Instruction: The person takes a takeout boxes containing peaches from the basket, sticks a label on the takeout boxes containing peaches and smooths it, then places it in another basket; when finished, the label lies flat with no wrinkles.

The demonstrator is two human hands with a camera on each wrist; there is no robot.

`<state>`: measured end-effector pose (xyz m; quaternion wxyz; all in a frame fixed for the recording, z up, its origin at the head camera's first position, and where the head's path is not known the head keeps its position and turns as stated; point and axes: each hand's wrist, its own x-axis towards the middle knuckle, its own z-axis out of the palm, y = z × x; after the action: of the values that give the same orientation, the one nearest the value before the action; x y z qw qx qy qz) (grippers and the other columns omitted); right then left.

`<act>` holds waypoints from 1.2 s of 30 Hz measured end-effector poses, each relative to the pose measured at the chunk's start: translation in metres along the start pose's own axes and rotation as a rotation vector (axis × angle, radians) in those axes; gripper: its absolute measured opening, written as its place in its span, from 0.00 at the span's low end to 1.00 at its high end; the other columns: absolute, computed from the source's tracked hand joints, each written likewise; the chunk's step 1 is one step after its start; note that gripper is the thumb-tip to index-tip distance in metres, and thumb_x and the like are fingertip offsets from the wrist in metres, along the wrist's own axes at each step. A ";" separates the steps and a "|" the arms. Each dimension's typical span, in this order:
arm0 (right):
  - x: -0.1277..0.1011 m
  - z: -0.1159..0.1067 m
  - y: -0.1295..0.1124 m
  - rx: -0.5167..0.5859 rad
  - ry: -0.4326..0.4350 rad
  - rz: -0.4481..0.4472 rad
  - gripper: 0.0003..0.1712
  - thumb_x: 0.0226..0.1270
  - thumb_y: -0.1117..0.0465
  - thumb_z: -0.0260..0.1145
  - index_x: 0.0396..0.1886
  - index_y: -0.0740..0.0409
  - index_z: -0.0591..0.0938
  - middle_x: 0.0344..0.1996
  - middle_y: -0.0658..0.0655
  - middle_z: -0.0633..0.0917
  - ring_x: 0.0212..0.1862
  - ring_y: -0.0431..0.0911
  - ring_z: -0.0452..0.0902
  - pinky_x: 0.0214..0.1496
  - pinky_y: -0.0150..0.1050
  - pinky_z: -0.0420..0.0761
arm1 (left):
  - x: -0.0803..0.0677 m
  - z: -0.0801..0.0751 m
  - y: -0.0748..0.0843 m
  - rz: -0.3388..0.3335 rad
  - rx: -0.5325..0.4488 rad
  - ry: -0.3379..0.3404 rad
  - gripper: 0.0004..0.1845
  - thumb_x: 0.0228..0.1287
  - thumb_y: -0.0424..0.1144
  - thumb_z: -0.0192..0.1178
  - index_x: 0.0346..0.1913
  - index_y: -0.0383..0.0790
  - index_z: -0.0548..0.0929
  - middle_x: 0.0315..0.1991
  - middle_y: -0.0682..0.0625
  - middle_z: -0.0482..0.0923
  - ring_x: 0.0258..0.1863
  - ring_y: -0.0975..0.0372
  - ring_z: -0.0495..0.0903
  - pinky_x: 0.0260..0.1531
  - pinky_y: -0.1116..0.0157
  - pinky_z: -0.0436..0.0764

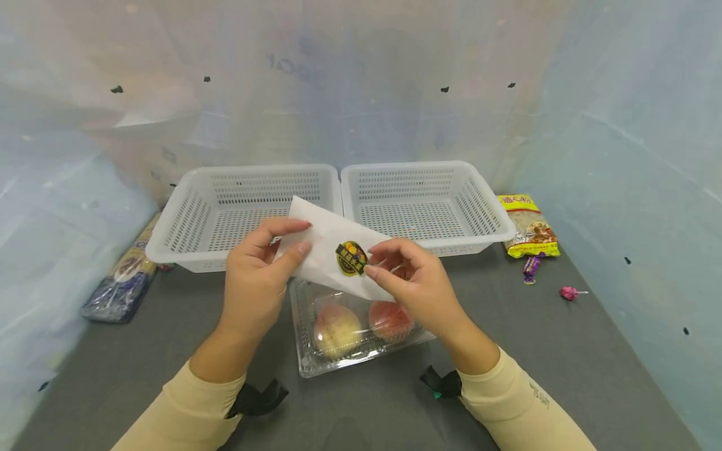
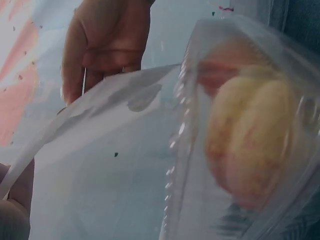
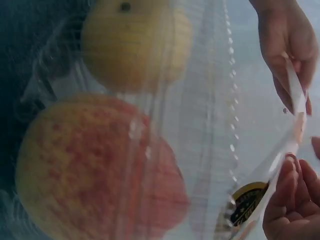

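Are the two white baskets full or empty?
Empty. The left basket and right basket show only bare mesh floors.

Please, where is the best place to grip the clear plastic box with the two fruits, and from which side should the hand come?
Probably the short side walls of the clear plastic box, taken from above. The box lies flat on the grey table, its near end free, while both hands hold the white sheet over its far part. The flat rim looks thin, so the walls likely give a firmer hold.

Glossy clear plastic clamshell (image 1: 316, 366), matt white paper sheet (image 1: 321, 247), perforated plastic baskets (image 1: 186, 235).
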<state>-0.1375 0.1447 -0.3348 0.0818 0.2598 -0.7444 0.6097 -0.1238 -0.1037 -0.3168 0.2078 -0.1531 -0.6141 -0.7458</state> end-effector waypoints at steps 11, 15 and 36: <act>-0.003 -0.002 -0.002 0.037 0.049 0.002 0.05 0.74 0.73 0.72 0.45 0.65 0.86 0.40 0.58 0.87 0.37 0.51 0.82 0.37 0.35 0.82 | -0.010 -0.002 -0.003 -0.140 0.009 -0.075 0.25 0.66 0.11 0.64 0.65 0.23 0.83 0.67 0.41 0.78 0.50 0.52 0.87 0.45 0.62 0.89; -0.004 -0.007 -0.005 0.078 0.029 -0.017 0.06 0.74 0.74 0.70 0.47 0.66 0.85 0.42 0.62 0.86 0.41 0.51 0.84 0.40 0.36 0.84 | -0.014 -0.009 -0.003 -0.206 0.041 -0.119 0.26 0.67 0.12 0.64 0.68 0.24 0.81 0.68 0.41 0.76 0.48 0.54 0.88 0.44 0.62 0.89; -0.015 -0.048 -0.015 0.137 0.018 -0.091 0.10 0.73 0.84 0.63 0.49 0.73 0.82 0.46 0.62 0.83 0.47 0.48 0.83 0.50 0.36 0.85 | -0.070 -0.023 -0.007 -0.468 -0.025 -0.501 0.23 0.71 0.20 0.67 0.65 0.24 0.75 0.57 0.30 0.81 0.49 0.48 0.89 0.45 0.56 0.90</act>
<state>-0.1264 0.1926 -0.3170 0.0979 0.2928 -0.6875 0.6573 -0.0663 -0.1170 -0.3612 -0.1282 -0.1888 -0.6555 -0.7199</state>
